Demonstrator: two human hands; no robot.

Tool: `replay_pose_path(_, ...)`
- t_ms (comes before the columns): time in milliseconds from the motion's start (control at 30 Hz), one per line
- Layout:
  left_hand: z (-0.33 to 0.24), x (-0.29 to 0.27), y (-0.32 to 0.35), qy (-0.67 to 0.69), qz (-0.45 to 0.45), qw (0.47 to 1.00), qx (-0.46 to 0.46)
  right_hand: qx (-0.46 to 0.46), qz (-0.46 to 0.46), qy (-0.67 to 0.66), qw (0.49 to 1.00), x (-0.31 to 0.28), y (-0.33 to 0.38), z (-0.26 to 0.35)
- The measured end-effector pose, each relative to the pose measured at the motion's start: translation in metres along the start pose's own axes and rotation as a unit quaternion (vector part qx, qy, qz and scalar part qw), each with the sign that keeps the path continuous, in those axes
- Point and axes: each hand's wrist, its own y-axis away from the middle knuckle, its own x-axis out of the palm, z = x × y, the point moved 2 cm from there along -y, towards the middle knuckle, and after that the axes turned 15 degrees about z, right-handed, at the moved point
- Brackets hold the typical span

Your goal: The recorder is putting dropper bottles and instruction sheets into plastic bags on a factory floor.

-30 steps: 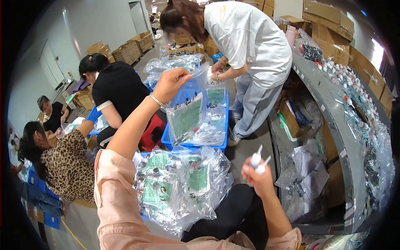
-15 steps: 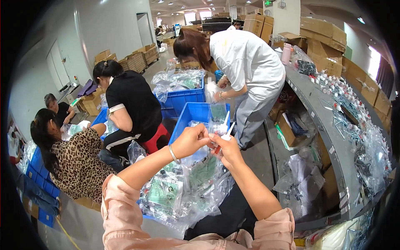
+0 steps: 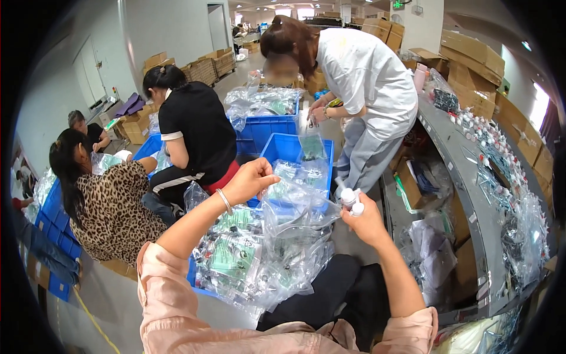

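Observation:
My right hand point(image 3: 367, 220) is closed around several small white-capped pieces with a pointed nozzle point(image 3: 350, 197). Their lower ends are hidden in my fingers. My left hand point(image 3: 252, 180), with a bangle at the wrist, has its fingers curled and thumb drawn in; whether anything is between them I cannot make out. Between and below both hands lies an open clear plastic bag point(image 3: 300, 221). It rests on a heap of filled clear bags with green-printed sheets point(image 3: 234, 257) in a blue crate in front of me.
Another blue crate point(image 3: 326, 141) stands just beyond. A person in a white T-shirt point(image 3: 371, 71) bends over it. At left sit people in black point(image 3: 197, 130) and leopard print point(image 3: 118, 200). A grey bench point(image 3: 439, 138) on the right carries many red-and-white-capped pieces and clear bags.
My hands have moved apart: the right went right and down with the white-capped pieces, the left slightly left and up. The view has shifted a little. The person in white has moved their hands up.

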Motion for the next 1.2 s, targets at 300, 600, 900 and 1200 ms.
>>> replay_pose_path(300, 0.015, 0.005, -0.002, -0.050, 0.012, 0.999, 0.016, -0.200, 0.099, 0.670, 0.708, 0.060, -0.047, 0.071)
replay_pose_path(600, 0.010, -0.003, 0.005, -0.053, 0.013, 0.998, 0.023, -0.100, 0.314, 0.774, 0.541, 0.104, -0.080, 0.046)
replay_pose_path(900, 0.005, -0.056, 0.021, -0.016, -0.032, 0.997, 0.074, -0.206, 0.144, 0.575, 0.778, 0.048, -0.054, 0.125)
replay_pose_path(1200, -0.024, -0.065, -0.020, 0.204, -0.082, 0.975, 0.042, -0.122, 0.076, 0.485, 0.863, 0.007, -0.044, 0.106)
